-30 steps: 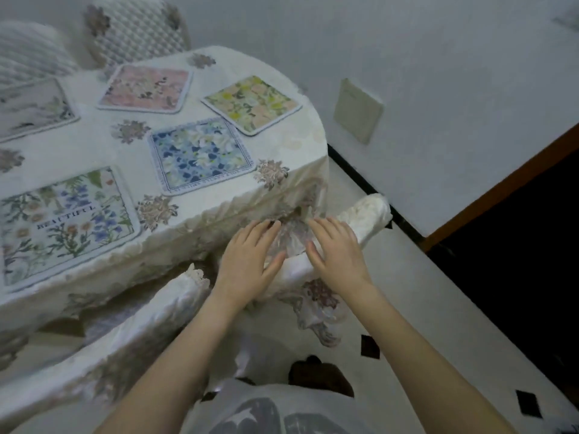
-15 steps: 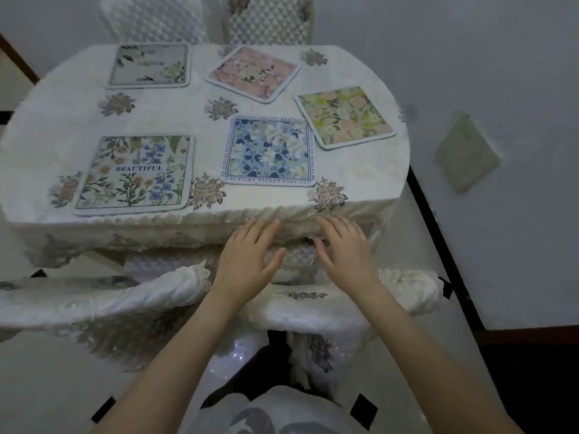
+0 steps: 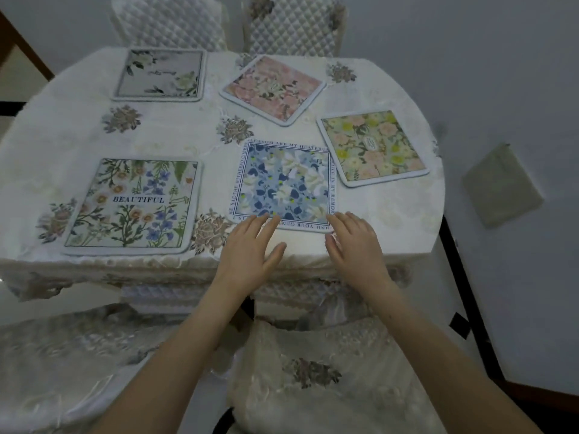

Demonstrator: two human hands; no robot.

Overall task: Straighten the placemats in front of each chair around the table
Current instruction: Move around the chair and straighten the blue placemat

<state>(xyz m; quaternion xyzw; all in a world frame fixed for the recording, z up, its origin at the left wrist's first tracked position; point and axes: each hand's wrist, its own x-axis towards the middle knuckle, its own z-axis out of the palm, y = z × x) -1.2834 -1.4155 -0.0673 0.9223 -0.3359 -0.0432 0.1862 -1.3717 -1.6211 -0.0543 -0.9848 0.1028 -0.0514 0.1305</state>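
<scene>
Several floral placemats lie on the cream tablecloth (image 3: 175, 133). The blue placemat (image 3: 285, 183) sits nearly square just beyond my hands. My left hand (image 3: 250, 249) is flat and open, its fingertips on the mat's near left edge. My right hand (image 3: 354, 242) is open too, fingertips at the mat's near right corner. To the left lies the "BEAUTIFUL" placemat (image 3: 134, 205), straight. The yellow-green placemat (image 3: 372, 147) at the right and the pink placemat (image 3: 272, 89) behind are both turned askew. A grey-white placemat (image 3: 159, 75) lies straight at the far left.
Two quilted chair backs (image 3: 291, 23) stand behind the table. Lace-covered chair backs (image 3: 313, 371) are close below my arms at the near side. A grey wall runs along the right, with a pale square plate (image 3: 501, 186) on it.
My hands have left the chair back and risen onto the table's near edge, reaching the blue placemat. The view swung from the table's right side to face it squarely.
</scene>
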